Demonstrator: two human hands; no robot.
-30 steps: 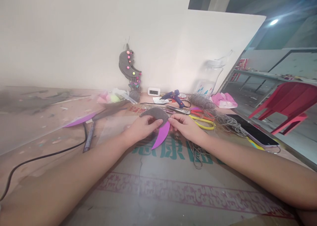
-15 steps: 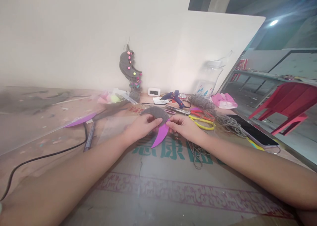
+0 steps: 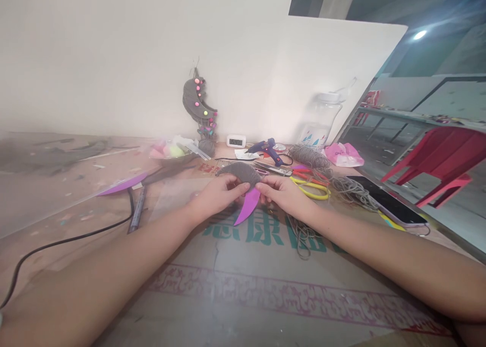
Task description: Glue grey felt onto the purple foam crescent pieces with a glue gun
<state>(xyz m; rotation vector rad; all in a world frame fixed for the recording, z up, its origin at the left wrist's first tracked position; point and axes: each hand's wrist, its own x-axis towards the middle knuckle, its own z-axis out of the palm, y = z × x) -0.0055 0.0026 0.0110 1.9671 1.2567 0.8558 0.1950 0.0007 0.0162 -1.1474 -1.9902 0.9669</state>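
Observation:
Between my hands is a purple crescent cutout (image 3: 248, 207), its upper part wrapped in grey yarn (image 3: 239, 171) and its lower tip bare, pointing down and left. My left hand (image 3: 225, 194) is closed on the wrapped part, thumb on top. My right hand (image 3: 279, 191) pinches the edge where the grey winding meets the bare purple. Whether a strand runs through the right fingers I cannot make out. Loose grey yarn (image 3: 301, 235) trails on the cardboard below my right wrist.
Behind the hands lie a blue glue gun (image 3: 269, 150), yellow-handled scissors (image 3: 311, 189), a yarn skein (image 3: 309, 156) and a small clock (image 3: 236, 141). A phone (image 3: 387, 200) and clear bottle (image 3: 321, 119) stand right. A beaded grey crescent (image 3: 194, 101) hangs behind. A black cable (image 3: 72, 240) crosses the left.
The grey winding now covers slightly more of the purple crescent near my right fingers. The crescent has turned a little, its bare tip shifting slightly right. Both hands stay in nearly the same place.

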